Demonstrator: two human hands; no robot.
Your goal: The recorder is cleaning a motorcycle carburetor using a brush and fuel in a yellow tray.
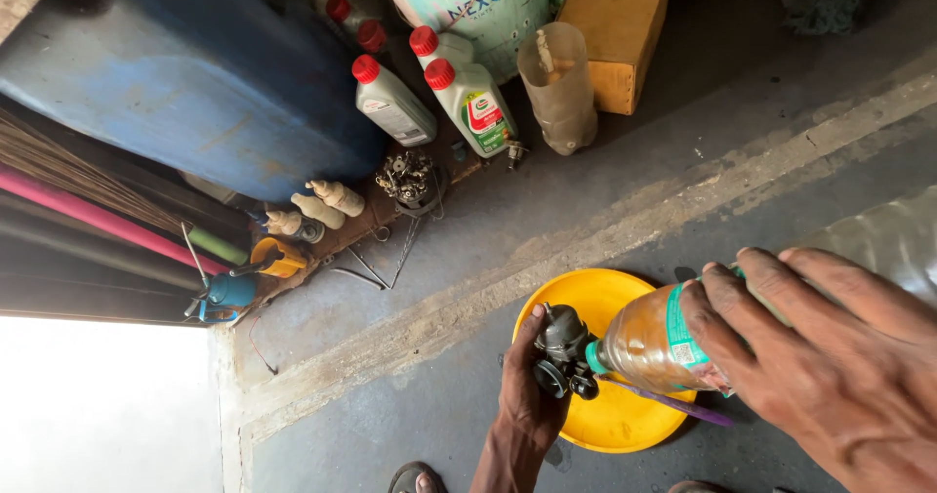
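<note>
Head view: left hand point(530, 386) grips small dark metal carburetor point(560, 349) from below, holding it over yellow bowl point(586, 303). Right hand point(830, 356) wraps clear plastic bottle point(644, 345) of amber liquid, bottle tipped sideways, mouth touching carburetor. Purple-handled tool point(673, 405) lies in bowl under bottle. Bowl sits on grey concrete floor point(683, 161). Far left: large blue drum point(195, 73). Far centre: white bottles with red caps point(468, 102), cloudy cut plastic bottle point(558, 88), cardboard box point(615, 24). Small yellow funnel point(275, 257) near drum base.
</note>
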